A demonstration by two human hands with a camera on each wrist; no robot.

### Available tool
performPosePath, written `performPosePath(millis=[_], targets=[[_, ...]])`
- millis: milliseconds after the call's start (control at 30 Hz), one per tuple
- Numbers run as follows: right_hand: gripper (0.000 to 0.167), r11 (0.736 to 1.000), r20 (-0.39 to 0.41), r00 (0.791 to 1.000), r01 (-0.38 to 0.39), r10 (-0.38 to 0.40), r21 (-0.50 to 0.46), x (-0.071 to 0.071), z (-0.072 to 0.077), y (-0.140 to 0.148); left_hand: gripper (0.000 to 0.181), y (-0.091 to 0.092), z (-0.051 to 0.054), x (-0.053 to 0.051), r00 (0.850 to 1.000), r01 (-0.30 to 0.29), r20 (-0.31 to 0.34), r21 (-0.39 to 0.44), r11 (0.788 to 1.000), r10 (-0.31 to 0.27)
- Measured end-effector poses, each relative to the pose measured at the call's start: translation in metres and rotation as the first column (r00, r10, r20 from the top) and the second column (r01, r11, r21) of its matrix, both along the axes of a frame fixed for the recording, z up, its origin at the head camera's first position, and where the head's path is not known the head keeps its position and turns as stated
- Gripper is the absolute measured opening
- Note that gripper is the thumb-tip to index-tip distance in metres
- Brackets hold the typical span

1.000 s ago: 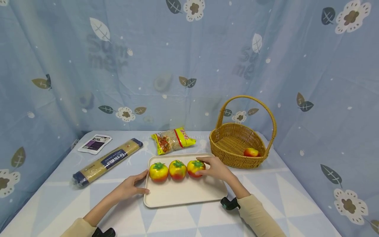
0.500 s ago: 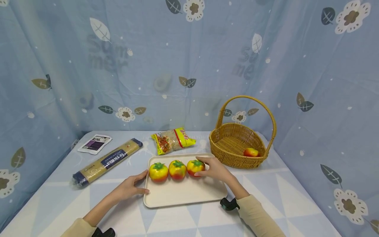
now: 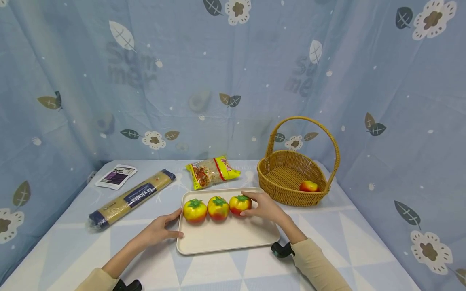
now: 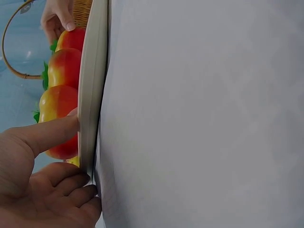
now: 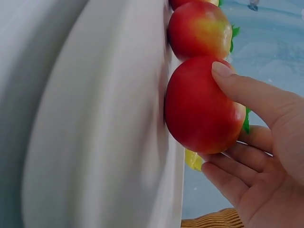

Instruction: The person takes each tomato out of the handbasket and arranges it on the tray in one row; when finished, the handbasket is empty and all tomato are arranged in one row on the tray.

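Note:
Three yellow-and-red tomatoes with green leafy tops stand in a row along the far half of a cream tray point(image 3: 225, 238). My right hand point(image 3: 265, 208) holds the rightmost tomato point(image 3: 238, 205), thumb on its near side and fingers behind, as the right wrist view shows. Beside it are the middle tomato point(image 3: 218, 209) and the left tomato point(image 3: 194, 212). At the tray's left end my left hand point(image 3: 156, 231) grips the rim; in the left wrist view its thumb point(image 4: 52, 135) lies over the rim and the other fingers are bent against the outer side.
Behind the tray at right stands a wicker basket point(image 3: 280, 196) with a tall handle and one red-yellow fruit point(image 3: 309, 186) inside. A yellow food bag point(image 3: 212, 173) lies behind the tray. To the left are a long pasta pack point(image 3: 132, 199) and a white pouch point(image 3: 116, 177).
The rightmost tomato has shifted very slightly left and away, with my right hand on it. My left hand and the tray have stayed in place.

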State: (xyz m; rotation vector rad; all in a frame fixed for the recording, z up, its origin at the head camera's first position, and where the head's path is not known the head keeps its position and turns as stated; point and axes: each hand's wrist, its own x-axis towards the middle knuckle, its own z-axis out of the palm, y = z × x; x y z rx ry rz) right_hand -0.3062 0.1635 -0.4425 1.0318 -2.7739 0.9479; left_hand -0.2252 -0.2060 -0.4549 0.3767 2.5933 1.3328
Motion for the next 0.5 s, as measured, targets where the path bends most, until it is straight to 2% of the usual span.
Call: performPosePath(millis=[500], targets=[[0.076, 1.0, 0.018, 1.0, -0.001, 0.002, -0.024, 0.002, 0.0038, 0.0015, 0.09, -0.0009, 0.0002, 0.0002, 1.0, 0.01, -0.018, -0.001, 1.0, -0.01]])
